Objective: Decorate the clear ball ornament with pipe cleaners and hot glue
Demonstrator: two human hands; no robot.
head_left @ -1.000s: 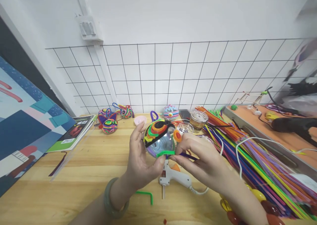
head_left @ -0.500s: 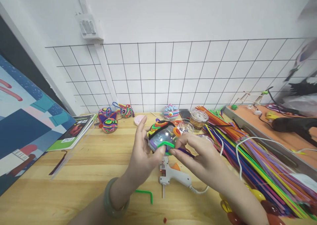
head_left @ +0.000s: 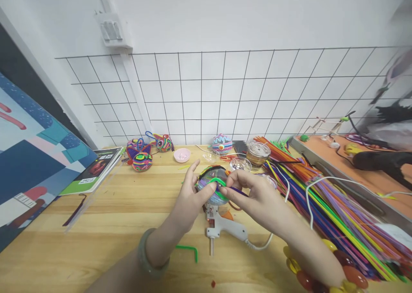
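Observation:
A clear ball partly covered with colourful pipe cleaners (head_left: 207,184) is held up over the middle of the table. My left hand (head_left: 191,196) grips it from the left, its thumb pressing a green pipe cleaner (head_left: 219,180) against the front. On the right, my right hand (head_left: 249,192) pinches a dark purple pipe cleaner (head_left: 240,191) at the ball's surface. Just below lies a white glue gun (head_left: 227,227), its nozzle end hidden under the ball. A bent green pipe cleaner (head_left: 188,248) rests on the table near my left wrist.
Finished pipe-cleaner balls (head_left: 141,160) stand at the back left, another (head_left: 222,143) at the back centre. A pink dish (head_left: 182,155) and a clear tub (head_left: 258,153) are behind my hands. Bundled pipe cleaners (head_left: 341,215) and a white cable (head_left: 310,202) lie right; magazines (head_left: 96,170) left.
Both hands have lowered the ball slightly and tilted it, so more of its striped lower side shows. The pink dish behind is now fully visible.

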